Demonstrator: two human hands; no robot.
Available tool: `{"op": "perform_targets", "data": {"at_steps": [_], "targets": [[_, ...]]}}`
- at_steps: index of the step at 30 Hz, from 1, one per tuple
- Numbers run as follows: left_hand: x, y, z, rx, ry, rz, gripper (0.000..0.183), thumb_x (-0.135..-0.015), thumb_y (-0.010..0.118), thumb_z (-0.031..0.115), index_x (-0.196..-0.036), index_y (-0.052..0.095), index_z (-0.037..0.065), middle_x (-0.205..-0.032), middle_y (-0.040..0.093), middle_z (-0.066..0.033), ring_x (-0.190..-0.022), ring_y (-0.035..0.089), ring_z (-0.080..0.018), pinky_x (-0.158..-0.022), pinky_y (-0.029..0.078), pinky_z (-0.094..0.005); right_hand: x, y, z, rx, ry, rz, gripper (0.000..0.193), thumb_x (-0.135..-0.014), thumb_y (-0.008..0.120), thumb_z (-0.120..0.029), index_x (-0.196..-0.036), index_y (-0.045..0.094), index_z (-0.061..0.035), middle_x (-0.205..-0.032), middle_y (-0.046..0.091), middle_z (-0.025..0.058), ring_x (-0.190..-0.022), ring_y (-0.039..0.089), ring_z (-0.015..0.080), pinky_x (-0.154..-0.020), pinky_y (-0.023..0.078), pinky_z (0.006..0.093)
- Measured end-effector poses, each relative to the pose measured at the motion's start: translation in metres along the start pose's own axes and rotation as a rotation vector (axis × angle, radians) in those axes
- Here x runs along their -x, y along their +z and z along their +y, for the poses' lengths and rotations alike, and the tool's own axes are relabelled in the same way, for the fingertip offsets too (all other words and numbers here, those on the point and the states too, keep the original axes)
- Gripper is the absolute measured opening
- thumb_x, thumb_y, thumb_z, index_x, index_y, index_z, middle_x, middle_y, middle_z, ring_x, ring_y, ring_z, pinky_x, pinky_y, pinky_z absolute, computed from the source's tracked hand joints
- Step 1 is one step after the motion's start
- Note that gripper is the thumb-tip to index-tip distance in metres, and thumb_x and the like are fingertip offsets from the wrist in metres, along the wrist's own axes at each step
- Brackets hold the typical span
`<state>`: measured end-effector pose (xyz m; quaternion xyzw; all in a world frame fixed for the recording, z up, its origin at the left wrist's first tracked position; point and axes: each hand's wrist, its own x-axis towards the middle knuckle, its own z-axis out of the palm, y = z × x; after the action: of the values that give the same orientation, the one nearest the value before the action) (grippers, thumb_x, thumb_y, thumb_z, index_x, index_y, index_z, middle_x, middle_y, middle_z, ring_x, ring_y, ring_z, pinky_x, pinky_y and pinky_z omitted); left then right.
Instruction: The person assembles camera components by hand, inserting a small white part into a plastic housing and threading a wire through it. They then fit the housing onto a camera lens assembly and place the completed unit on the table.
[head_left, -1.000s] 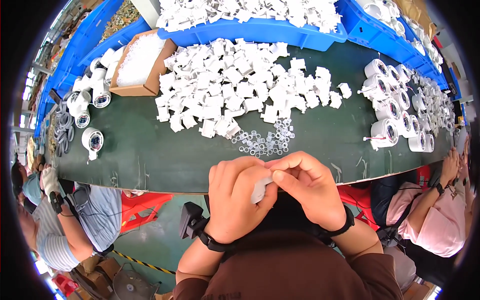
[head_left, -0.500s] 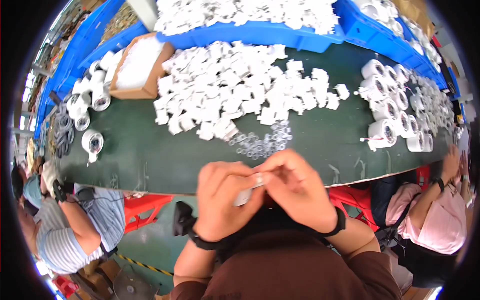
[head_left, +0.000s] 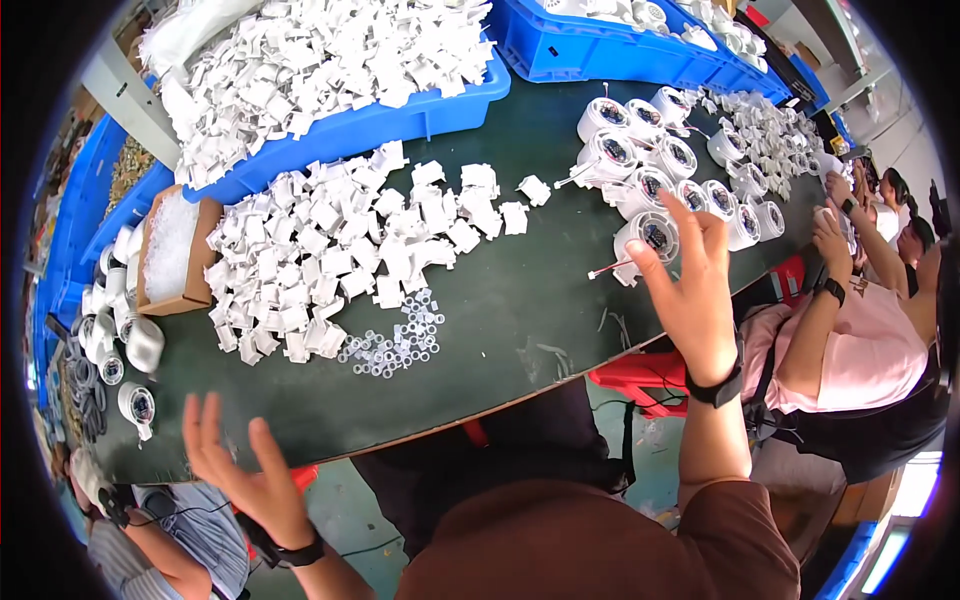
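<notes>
hands: apart now, no longer pinching a small part together | right hand (head_left: 695, 290) fingers spread, touching white round housing (head_left: 648, 237) right of clear rings (head_left: 398, 345) | left hand (head_left: 240, 465) spread, empty, below-left of rings

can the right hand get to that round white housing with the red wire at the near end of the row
Probably yes. The right hand is open, holds nothing, and its fingertips hover right beside the round white housing on the dark table. Nothing lies between them; the neighbouring housings sit behind it.
</notes>
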<state>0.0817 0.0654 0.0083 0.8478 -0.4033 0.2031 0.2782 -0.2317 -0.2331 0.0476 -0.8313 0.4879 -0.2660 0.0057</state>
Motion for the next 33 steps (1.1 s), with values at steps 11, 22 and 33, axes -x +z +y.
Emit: {"op": "perform_targets", "data": {"at_steps": [11,22,33], "targets": [[0.031,0.025,0.102,0.747,0.281,-0.449,0.045,-0.086,0.073,0.011,-0.13,0.065,0.004,-0.14,0.053,-0.0205,-0.124,0.053,-0.0368,-0.102,0.045,-0.0441,0.031,-0.006,-0.064,-1.687,0.557,-0.621,0.049,-0.105,0.057,-0.027,-0.147,0.04,-0.0085,-0.132,0.056,0.0117,-0.105,0.064,0.0228,-0.083,0.057,0.0365],[0.026,0.031,0.117,0.722,0.129,-0.262,0.054,-0.098,0.06,0.014,-0.143,0.038,-0.008,-0.147,0.04,-0.025,-0.13,0.041,-0.0362,-0.106,0.039,-0.0454,0.079,0.012,-0.121,-1.577,0.314,-1.026,0.049,-0.111,0.047,-0.025,-0.153,0.035,-0.003,-0.146,0.045,0.01,-0.132,0.044,0.0176,-0.109,0.039,0.0349],[0.015,0.028,0.11,0.645,0.06,-0.275,0.029,-0.083,0.063,0.002,-0.112,0.063,-0.001,-0.113,0.062,-0.0182,-0.102,0.057,-0.0338,-0.089,0.046,-0.041,0.047,0.026,-0.135,-1.616,0.271,-0.956,0.011,-0.103,0.062,-0.005,-0.113,0.062,-0.0021,-0.096,0.064,0.0007,-0.082,0.061,0.0041,-0.064,0.048,0.0207]]}}
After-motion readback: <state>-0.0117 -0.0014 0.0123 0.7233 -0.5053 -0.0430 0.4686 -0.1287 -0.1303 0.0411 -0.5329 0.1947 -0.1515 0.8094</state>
